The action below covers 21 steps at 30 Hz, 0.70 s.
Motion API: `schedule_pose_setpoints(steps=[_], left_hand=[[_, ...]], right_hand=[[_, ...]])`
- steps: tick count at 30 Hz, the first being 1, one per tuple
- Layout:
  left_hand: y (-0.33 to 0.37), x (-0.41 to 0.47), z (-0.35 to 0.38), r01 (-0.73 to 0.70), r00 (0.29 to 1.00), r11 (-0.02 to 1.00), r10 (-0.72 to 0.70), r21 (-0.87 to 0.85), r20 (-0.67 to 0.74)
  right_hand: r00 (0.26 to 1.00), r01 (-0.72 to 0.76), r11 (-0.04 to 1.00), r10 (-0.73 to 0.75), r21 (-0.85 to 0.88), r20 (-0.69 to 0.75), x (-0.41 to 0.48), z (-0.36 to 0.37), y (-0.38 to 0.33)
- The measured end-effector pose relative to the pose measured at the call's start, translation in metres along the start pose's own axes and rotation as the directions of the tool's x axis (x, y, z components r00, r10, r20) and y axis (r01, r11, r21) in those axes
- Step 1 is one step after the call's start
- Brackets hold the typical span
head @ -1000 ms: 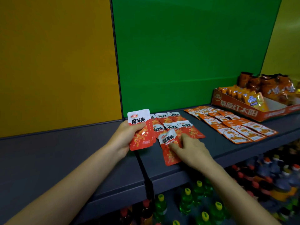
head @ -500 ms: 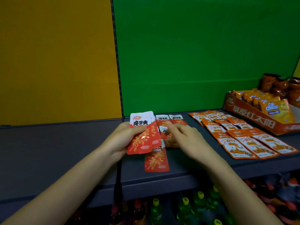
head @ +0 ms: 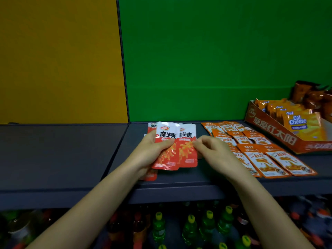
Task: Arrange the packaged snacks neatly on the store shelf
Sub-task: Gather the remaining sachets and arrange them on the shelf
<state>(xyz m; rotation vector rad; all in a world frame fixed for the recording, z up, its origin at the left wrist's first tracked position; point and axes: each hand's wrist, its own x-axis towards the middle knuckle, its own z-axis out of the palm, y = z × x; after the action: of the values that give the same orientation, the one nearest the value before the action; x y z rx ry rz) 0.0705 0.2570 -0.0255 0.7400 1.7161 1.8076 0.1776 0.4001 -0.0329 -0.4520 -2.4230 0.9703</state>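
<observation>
A: Entry one, the left hand?
B: Left hand (head: pixel 152 150): grip closed round a fan of red-and-white snack packets (head: pixel 168 136), thumb laid across the front one. The fan is held just above the dark shelf (head: pixel 179 178), in front of the green back panel (head: pixel 206 60).
A: Right hand?
B: Right hand (head: pixel 213 151): grip drawn together, fingertips pinching the right edge of the same fan.
A: Any of those packets outside the hands?
B: One loose packet (head: pixel 151 176) lies on the shelf under the left wrist; another shows behind the fan, mostly hidden.
A: To the right?
B: Orange flat packets (head: pixel 269 159) lie in overlapping rows on the shelf, just beside the right hand. Beyond them, an orange display box (head: pixel 273 135) with Cal Cheese packs (head: pixel 298 121) standing in it.
A: Below?
B: Bottles (head: pixel 190 227), green with yellow caps, others blurred.
</observation>
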Motion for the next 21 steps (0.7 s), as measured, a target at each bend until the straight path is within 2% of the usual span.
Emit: schedule_pose_setpoints(steps=[2,4,9,11,15,17,21], left_hand=[[-0.003,0.002,-0.002,-0.033,0.995,0.999,0.032,0.000,-0.099],[-0.007,0.002,-0.002,-0.033,0.986,0.998,0.040,0.045,-0.161],[-0.024,0.007,0.009,-0.039,0.970,0.930,0.123,0.365,-0.211],[-0.026,0.008,0.013,-0.026,0.966,0.831,0.164,0.555,-0.201],[-0.025,0.008,0.022,0.001,0.926,0.514,0.323,0.858,-0.195],[-0.025,0.009,0.024,0.040,0.917,0.367,0.356,0.929,-0.180],[-0.025,0.009,0.028,0.083,0.919,0.156,0.371,0.984,-0.136]], right_hand=[[1.000,0.007,0.995,-0.009,-0.099,-0.024,-0.005,-0.015,0.005],[0.999,-0.007,0.985,0.012,-0.175,0.030,-0.010,-0.025,0.010],[0.989,-0.028,0.946,0.073,-0.322,0.129,-0.014,-0.022,0.018],[0.985,-0.041,0.927,0.100,-0.372,0.142,-0.015,-0.021,0.019],[0.990,-0.019,0.858,0.088,-0.514,0.110,-0.015,-0.019,0.019],[0.995,0.011,0.811,0.050,-0.585,0.088,-0.015,-0.018,0.017],[0.996,0.051,0.717,0.010,-0.695,0.084,-0.016,-0.014,0.014]])
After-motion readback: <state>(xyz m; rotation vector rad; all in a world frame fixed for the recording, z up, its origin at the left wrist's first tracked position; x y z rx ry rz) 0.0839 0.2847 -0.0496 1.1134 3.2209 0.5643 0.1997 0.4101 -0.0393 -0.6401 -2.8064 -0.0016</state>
